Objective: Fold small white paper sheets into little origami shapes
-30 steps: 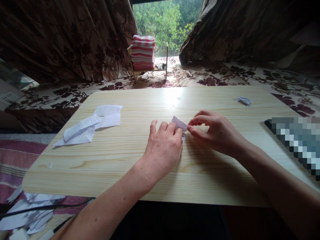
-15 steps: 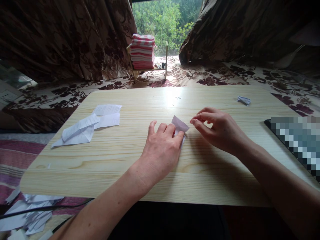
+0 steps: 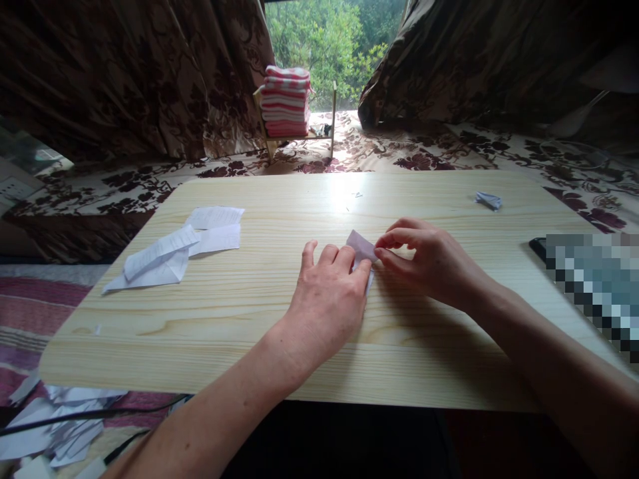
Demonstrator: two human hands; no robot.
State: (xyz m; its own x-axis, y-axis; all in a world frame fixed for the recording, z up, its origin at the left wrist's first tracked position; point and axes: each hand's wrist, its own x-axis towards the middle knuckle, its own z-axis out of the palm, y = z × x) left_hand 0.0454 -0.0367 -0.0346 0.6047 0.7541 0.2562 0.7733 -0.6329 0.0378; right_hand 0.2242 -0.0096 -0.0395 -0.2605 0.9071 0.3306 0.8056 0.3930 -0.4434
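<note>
A small folded piece of white paper (image 3: 361, 246) stands partly raised from the table near the middle. My left hand (image 3: 327, 279) lies over its lower left part, thumb and curled fingers gripping it against the wood and hiding much of it. From the right, my right hand (image 3: 422, 256) pinches the paper's right corner between thumb and index finger, the other fingers curled above. Whatever folds lie under my left hand cannot be seen.
Printed paper strips (image 3: 160, 259) overlap on the left of the wooden table (image 3: 224, 339). A folded paper piece (image 3: 488, 201) lies at the back right, and a dark-edged device with a blurred screen (image 3: 594, 293) at the right. Paper scraps (image 3: 74, 426) and a cable (image 3: 124, 411) are below the left edge.
My right hand has moved slightly left and closed its fingertips on the paper's corner. My left hand keeps its grip, with the paper shifted very little.
</note>
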